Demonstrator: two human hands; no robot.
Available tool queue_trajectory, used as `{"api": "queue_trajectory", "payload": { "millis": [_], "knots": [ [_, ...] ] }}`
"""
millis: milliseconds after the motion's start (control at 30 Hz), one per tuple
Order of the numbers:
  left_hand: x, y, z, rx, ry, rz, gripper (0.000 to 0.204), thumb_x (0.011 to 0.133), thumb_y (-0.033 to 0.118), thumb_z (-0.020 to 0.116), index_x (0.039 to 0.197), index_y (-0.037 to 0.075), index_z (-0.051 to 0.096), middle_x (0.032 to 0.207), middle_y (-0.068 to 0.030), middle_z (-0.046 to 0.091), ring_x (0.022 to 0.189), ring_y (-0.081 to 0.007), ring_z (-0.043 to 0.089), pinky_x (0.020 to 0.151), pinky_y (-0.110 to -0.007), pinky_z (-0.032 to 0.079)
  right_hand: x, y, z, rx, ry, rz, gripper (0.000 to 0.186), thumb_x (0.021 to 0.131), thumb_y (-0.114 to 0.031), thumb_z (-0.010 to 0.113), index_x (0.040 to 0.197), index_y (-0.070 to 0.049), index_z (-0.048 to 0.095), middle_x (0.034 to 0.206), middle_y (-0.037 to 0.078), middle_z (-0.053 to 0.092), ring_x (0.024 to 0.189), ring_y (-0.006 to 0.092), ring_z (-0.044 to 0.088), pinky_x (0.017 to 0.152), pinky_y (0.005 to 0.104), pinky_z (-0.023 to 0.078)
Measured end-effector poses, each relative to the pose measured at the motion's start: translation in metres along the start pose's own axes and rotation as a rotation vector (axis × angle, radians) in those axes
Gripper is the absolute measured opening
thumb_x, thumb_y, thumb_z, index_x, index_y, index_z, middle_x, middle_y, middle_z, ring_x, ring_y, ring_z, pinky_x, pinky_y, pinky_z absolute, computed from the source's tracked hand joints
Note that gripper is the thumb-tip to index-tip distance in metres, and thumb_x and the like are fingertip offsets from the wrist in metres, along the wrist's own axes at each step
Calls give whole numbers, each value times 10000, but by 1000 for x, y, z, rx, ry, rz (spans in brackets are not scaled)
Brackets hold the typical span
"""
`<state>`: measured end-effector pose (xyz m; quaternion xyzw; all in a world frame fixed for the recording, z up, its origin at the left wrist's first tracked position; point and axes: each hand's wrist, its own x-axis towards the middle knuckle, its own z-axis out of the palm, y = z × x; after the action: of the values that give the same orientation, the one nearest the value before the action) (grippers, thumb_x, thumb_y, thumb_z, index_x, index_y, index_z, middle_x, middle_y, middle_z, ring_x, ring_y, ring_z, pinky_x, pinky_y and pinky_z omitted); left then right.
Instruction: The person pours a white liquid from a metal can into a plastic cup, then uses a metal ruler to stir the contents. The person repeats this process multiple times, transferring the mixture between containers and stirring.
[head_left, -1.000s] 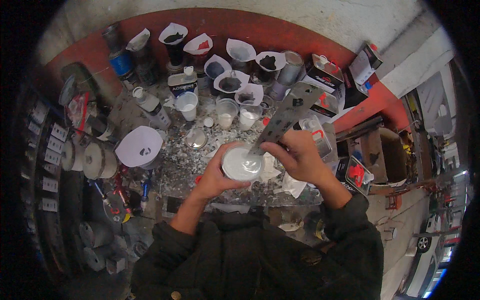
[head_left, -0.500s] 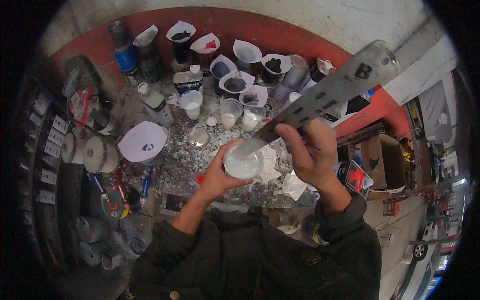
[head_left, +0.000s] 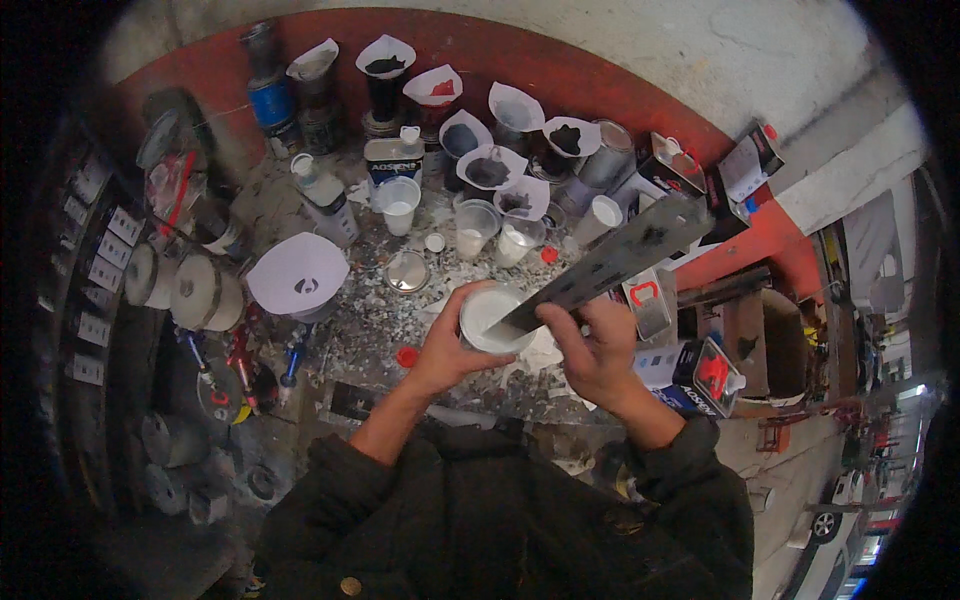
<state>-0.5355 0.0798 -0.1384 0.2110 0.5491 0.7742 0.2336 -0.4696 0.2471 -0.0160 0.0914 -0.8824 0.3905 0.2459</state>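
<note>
My left hand (head_left: pixel 445 345) is closed round a clear cup (head_left: pixel 483 310) of white liquid above the paint-spattered bench. My right hand (head_left: pixel 590 350) grips a long, grey, flat metal stirring strip (head_left: pixel 625 258), whose lower end is in the cup and whose wide upper part slants up to the right. Behind the cup lie a round metal lid (head_left: pixel 406 270) and, further back, plastic cups (head_left: pixel 474 235) with white contents. A red cap (head_left: pixel 406 356) and crumpled white paper (head_left: pixel 542 350) are on the bench beside my hands.
Paper-lined containers (head_left: pixel 488 170) and metal cans (head_left: pixel 605 155) line the back of the bench (head_left: pixel 350 280). A white paper-topped container (head_left: pixel 298 265) and spray guns (head_left: pixel 240 365) sit at left. Rectangular cans (head_left: pixel 685 365) are at right, beside a cardboard box (head_left: pixel 760 340). A car (head_left: pixel 825 525) is at far right.
My right hand and the strip rose and swung right, then came back down lower and more tilted over the cup. My left hand with the cup shifted slightly right. The whole view moved slightly.
</note>
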Motion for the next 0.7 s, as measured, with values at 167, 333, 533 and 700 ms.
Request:
{"api": "queue_trajectory", "payload": {
  "millis": [167,333,533,700],
  "knots": [
    [-1,-8,-1,69,1,12,933,609,58,923,1404,88,436,1329,-62,544,1241,-182,524,1057,-346,425,25,-13,-21,-14,131,-4,98,886,-92,719,931,-12,685,709,119,645,549,250,594,517,321,427],
    [1,-5,2,63,-7,23,928,608,67,923,1400,90,440,1327,-62,540,1245,-183,520,1062,-346,417,29,9,-8,-47,44,-71,83,887,-94,708,897,-21,669,702,122,618,562,282,587,524,344,431],
    [5,-2,0,22,25,38,919,614,62,917,1398,83,438,1319,-67,548,1238,-189,527,1059,-349,427,-7,25,11,-63,-54,0,82,887,-93,708,887,-20,673,704,129,620,571,307,612,520,363,443],
    [4,-7,2,-7,18,15,932,612,62,919,1405,80,429,1327,-69,548,1245,-193,523,1067,-349,420,7,-14,-5,-61,16,-42,92,882,-86,718,919,-7,688,684,118,639,537,236,620,498,335,438]
  ]
}}
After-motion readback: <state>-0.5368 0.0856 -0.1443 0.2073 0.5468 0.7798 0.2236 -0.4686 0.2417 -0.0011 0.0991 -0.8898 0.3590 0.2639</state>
